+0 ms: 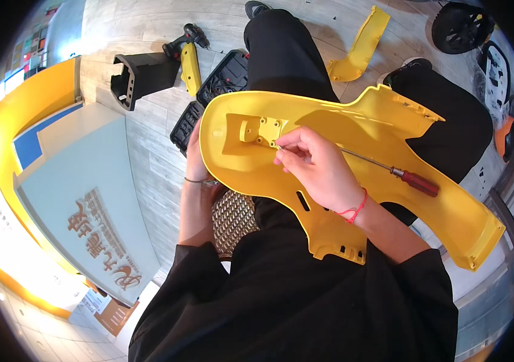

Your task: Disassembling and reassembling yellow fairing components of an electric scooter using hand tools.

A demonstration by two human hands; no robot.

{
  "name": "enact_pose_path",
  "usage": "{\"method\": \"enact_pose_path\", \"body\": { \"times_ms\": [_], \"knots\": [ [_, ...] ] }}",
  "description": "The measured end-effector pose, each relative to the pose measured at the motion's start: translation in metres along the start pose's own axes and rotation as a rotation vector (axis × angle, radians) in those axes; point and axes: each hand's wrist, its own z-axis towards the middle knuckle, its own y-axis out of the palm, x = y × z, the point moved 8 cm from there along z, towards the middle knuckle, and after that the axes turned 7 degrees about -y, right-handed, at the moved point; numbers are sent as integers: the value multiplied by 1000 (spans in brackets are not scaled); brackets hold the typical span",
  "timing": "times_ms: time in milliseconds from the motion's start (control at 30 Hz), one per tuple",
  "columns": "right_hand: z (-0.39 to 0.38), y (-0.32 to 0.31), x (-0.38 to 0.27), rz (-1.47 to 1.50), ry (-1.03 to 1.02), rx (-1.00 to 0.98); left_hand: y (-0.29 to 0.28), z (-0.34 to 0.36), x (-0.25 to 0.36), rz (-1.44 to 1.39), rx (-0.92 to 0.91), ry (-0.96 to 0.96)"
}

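The left hand (194, 160) clasps the yellow shell (242, 175), screwdriver (413, 180) inside; apart, the right hand (316, 169) pinches closed there.

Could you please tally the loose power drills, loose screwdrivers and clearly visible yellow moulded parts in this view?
Power drill: 1
Screwdriver: 1
Yellow moulded: 3 (large shell, narrow part, bent part)
Total: 5

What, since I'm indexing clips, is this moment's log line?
left hand: at edge of yellow shell, partly hidden | right hand: beside mounting posts | screwdriver: lying in shell
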Motion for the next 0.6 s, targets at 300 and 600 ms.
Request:
{"method": "enact_pose_path", "body": {
  "times_ms": [300,600],
  "knots": [
    [0,0,15,104,90,30,5,-3,-46,-187,-199,-20],
    [3,-3,24,18,138,77,-8,-14,-41,-49,-112,66]
  ]
}}
